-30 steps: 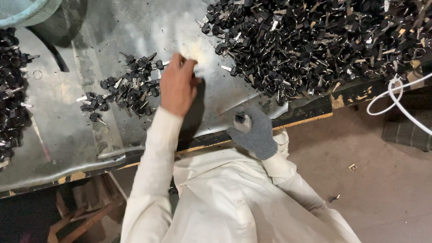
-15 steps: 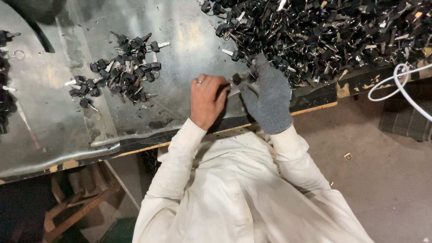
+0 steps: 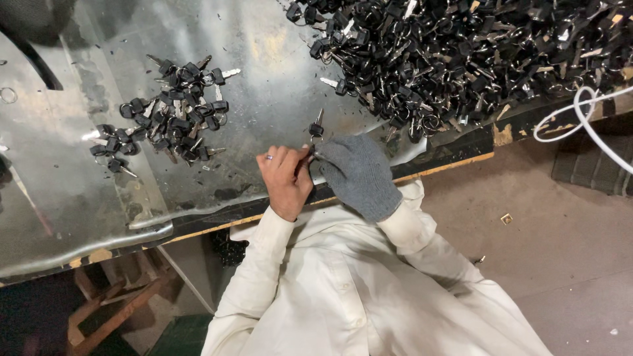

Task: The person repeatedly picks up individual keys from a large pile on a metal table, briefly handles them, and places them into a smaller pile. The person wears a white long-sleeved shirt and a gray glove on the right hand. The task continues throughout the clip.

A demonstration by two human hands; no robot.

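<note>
Both grips meet at the surface edge: bare left hand (image 3: 285, 179) and grey-gloved right hand (image 3: 356, 173) pinch one black-headed key (image 3: 316, 128) between them, small key pile (image 3: 165, 112) left, big key heap (image 3: 461, 53) right, on the metal surface (image 3: 277, 72).

A dented, stained metal sheet (image 3: 277, 59) covers the work surface, its near edge resting on a wooden table edge (image 3: 448, 168). A white cable (image 3: 580, 122) loops over the table's right end and trails to the floor. The concrete floor (image 3: 560, 250) carries small debris, including 1 pale square scrap (image 3: 506, 218). A wooden frame (image 3: 112, 310) shows beneath the table at lower left. A dark curved object (image 3: 30, 39) occupies the upper left corner.
</note>
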